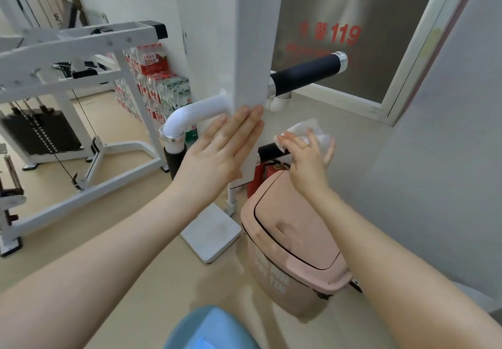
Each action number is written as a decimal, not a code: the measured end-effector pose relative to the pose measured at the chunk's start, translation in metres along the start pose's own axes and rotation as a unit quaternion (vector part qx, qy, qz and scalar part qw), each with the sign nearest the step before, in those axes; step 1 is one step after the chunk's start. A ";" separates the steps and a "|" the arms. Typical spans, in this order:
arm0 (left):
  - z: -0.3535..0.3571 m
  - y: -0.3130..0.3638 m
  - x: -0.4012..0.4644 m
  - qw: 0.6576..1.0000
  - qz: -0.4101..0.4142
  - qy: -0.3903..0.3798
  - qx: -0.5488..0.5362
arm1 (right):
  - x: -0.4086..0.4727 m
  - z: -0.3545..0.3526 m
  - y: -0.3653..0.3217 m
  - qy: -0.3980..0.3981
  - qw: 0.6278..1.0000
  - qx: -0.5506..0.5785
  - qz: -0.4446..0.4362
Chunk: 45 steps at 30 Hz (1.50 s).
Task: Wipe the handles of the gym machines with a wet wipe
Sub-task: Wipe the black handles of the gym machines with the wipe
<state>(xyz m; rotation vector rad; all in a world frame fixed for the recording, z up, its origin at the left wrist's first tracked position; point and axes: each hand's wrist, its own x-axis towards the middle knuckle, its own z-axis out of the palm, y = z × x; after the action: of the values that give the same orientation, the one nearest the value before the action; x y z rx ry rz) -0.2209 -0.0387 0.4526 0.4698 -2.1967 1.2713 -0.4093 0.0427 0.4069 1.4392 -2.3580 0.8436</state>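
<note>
1. Pink swing-lid bin (292,242) on the floor, near right.
2. Right hand (308,158) above the bin; fingers (289,140) hold the crumpled wet wipe (307,130).
3. Left hand (217,153): fingers straight, flat against the white upright post (255,36).
4. Black foam handle (307,73) projects right from the post, farther back, apart from the wipe.

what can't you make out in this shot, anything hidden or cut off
Head view:
- Lower right handle: mostly hidden behind the right hand and wipe.
- Extinguisher: mostly hidden by the post and bin.
- Red door lettering: blurred apart from 119.
- Post top: cut off by the edge.
</note>
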 end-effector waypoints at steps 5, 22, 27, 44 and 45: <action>0.000 0.003 -0.001 0.999 0.000 0.025 -0.038 | -0.022 0.011 -0.022 0.018 0.979 0.060 -0.192; 0.001 0.001 0.001 0.998 -0.003 0.018 -0.058 | -0.003 0.017 0.013 0.039 0.996 0.078 0.011; 0.002 0.000 0.003 0.998 -0.005 0.023 -0.066 | -0.019 0.015 -0.014 0.017 0.976 0.085 -0.200; -0.004 0.001 0.003 0.996 0.007 0.026 -0.086 | -0.017 0.020 0.003 0.026 0.999 0.027 -0.012; -0.005 0.001 0.003 0.996 0.005 0.026 -0.090 | -0.020 0.020 -0.005 0.038 0.999 0.017 -0.020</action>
<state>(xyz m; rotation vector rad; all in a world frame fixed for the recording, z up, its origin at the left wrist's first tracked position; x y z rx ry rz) -0.2230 -0.0341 0.4556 0.3504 -2.2462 1.0661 -0.3936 0.0432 0.3832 1.4367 -2.2612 0.9153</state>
